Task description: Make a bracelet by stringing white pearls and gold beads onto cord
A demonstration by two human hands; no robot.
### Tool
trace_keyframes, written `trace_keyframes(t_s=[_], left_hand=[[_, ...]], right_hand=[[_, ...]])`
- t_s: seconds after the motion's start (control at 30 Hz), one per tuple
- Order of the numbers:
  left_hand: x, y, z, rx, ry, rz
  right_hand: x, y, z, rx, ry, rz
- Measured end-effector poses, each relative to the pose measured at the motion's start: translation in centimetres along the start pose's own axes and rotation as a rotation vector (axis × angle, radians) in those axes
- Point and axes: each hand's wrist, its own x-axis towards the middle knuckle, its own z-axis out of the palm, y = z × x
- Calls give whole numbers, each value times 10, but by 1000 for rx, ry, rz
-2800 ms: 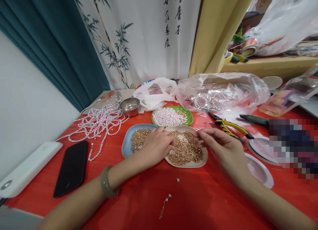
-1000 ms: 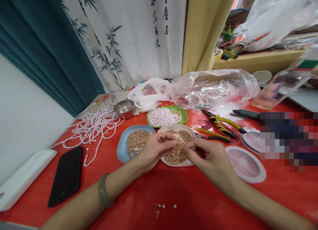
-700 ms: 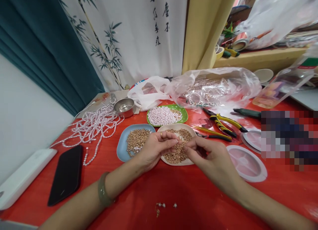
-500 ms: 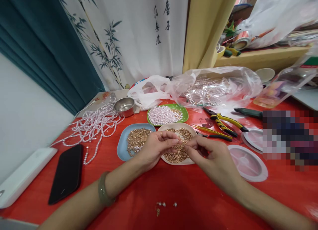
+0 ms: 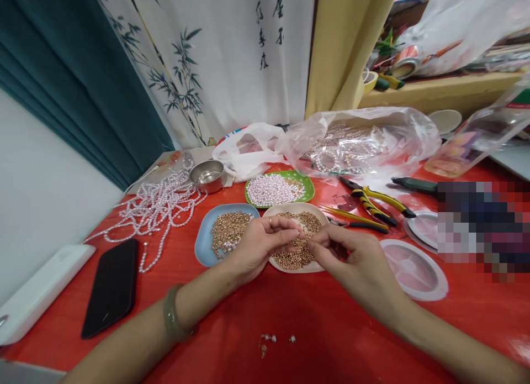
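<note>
My left hand (image 5: pixel 265 243) and my right hand (image 5: pixel 350 254) meet over a cream plate (image 5: pixel 273 211) of gold beads (image 5: pixel 296 257). Both are closed in a pinch, thumb against fingertips, with a small gap between them. Whatever the fingertips hold is too small to make out. Left of it, a blue plate (image 5: pixel 202 248) carries gold pieces and a few pearly beads, partly covered by my left hand. Behind stands a green plate (image 5: pixel 308 192) heaped with pale pink beads (image 5: pixel 273 190). Several tiny pearl and gold pieces (image 5: pixel 269 338) lie on the red table in front.
Strands of pearly beads (image 5: pixel 161 201), a metal bowl (image 5: pixel 207 177) and a black phone (image 5: pixel 111 287) are at left. Yellow-black pliers (image 5: pixel 370 204), gold tweezers (image 5: pixel 351 214) and a round compartment dish (image 5: pixel 416 271) lie at right. A clear bag (image 5: pixel 364 143) of strands sits behind.
My hands keep nearly the same pinched pose over the cream plate, with only slight finger movement. The whole view has shifted slightly.
</note>
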Motion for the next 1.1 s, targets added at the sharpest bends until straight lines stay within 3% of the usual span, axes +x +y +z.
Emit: trace_keyframes(t_s=[0.23, 0.43, 0.53, 0.6, 0.67, 0.77, 0.93, 1.1], left_hand=[[-1, -1, 0, 45, -12, 7], [-1, 11, -6, 180, -38, 155], [3, 32, -18, 378, 7, 272], [5, 49, -30, 629, 75, 306], [5, 65, -43, 903, 49, 272], [1, 75, -60, 1150, -87, 145], [-1, 62, -78, 1259, -141, 166], [12, 43, -84, 1205, 38, 328]], right_hand=[[1, -1, 0, -4, -8, 10], [5, 4, -1, 155, -88, 41], [8, 8, -1, 194, -105, 108], [10, 9, -1, 255, -102, 169], [11, 9, -1, 332, -86, 227], [12, 8, 0, 418, -72, 271], [13, 8, 1, 462, -80, 267], [13, 9, 3, 471, -70, 271]])
